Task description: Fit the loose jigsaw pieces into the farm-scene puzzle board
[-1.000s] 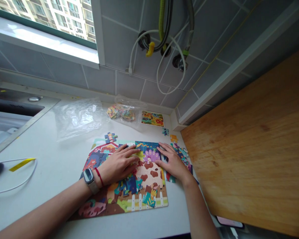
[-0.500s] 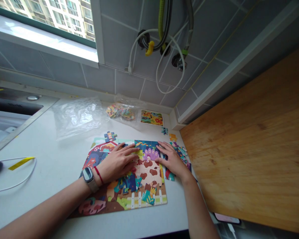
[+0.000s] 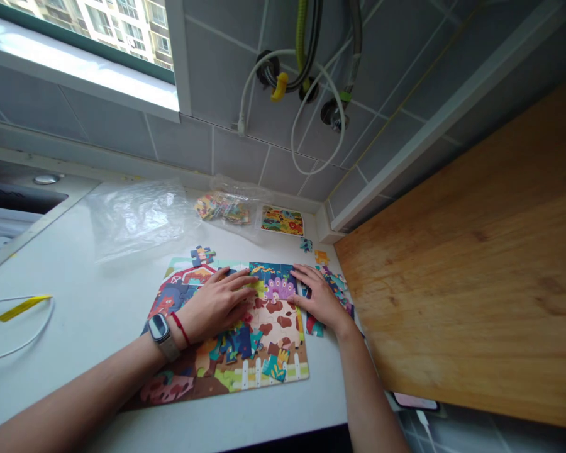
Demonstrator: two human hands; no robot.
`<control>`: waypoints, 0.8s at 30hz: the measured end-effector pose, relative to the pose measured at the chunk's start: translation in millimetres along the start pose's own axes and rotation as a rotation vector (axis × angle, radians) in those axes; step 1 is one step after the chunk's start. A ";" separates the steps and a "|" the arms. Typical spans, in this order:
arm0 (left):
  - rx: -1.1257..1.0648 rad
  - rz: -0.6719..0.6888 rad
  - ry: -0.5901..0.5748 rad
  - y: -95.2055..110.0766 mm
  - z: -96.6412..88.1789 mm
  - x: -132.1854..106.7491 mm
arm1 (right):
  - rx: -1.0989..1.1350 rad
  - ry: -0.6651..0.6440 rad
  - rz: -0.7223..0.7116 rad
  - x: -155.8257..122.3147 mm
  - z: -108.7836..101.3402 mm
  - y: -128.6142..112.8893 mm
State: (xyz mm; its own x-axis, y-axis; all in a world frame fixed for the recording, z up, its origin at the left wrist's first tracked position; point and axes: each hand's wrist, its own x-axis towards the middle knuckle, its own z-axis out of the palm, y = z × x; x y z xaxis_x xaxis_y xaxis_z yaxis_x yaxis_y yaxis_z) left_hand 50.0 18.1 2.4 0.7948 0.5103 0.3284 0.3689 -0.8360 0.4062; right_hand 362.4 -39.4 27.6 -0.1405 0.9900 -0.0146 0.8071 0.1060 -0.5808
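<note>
A colourful farm jigsaw puzzle [image 3: 278, 324] lies flat on the white counter, with a few loose pieces on top of it. My left hand [image 3: 217, 305], with a watch and a red cord at the wrist, rests palm down over the puzzle's middle, fingers stretched out. My right hand [image 3: 318, 299] lies along the puzzle's upper right edge, fingers extended and touching the dark blue section beside the purple peacock shape [image 3: 280, 289]. Both palms hide parts of the picture. Loose puzzle pieces [image 3: 337, 283] lie just right of my right hand, and joined pieces [image 3: 202, 255] sit at the puzzle's top edge.
Behind the puzzle lie a clear plastic bag [image 3: 141, 217], a bag of puzzle pieces [image 3: 224, 207] and a small picture card [image 3: 283, 220]. A wooden panel [image 3: 471, 264] borders the counter on the right. A white cable [image 3: 51, 314] lies at left, near a sink [image 3: 23, 204].
The whole view has shifted slightly, so everything appears a little further left. Both hands keep nearly the same place on the puzzle.
</note>
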 end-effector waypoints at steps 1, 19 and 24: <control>-0.002 0.004 0.010 -1.3 1.3 -0.6 | -0.002 -0.001 0.000 0.0 -0.3 -1.0; -0.050 0.146 0.118 0.9 -13.2 4.7 | -0.064 0.416 0.363 -11.9 -52.2 36.3; -0.040 0.206 0.135 2.8 -16.5 6.5 | -0.190 0.250 0.447 5.4 -47.5 45.7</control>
State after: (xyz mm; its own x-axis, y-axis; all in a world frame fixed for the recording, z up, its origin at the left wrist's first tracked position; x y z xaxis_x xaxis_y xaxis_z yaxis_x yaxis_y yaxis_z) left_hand 48.3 22.4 19.7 0.7790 0.3545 0.5172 0.1845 -0.9179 0.3512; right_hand 425.8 -24.8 39.7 0.3621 0.9320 -0.0185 0.8496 -0.3381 -0.4047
